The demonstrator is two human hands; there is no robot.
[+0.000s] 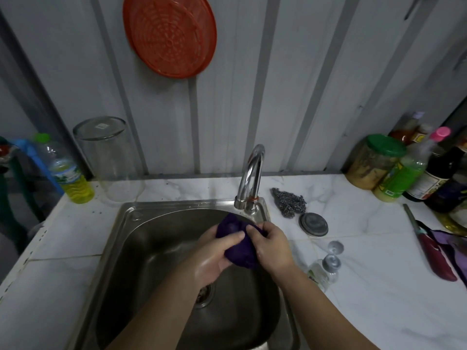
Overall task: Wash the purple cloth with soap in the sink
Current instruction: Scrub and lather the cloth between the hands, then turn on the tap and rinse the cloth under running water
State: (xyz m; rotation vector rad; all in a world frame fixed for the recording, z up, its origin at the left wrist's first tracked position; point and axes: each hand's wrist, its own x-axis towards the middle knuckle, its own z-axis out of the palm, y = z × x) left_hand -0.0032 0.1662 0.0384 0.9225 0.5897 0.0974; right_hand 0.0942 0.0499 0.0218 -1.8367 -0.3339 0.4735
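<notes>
The purple cloth is bunched into a wad above the steel sink, just below the chrome faucet. My left hand grips it from the left and below, thumb across the top. From the right, my right hand grips it with fingers curled into the fabric. Both hands look wet. A small clear soap bottle with a silver cap lies on the counter right of the sink.
Steel wool and a round metal lid lie right of the faucet. A red-handled knife, bottles and a green-lidded jar crowd the right counter. A yellow liquid bottle and an upturned glass jar stand back left.
</notes>
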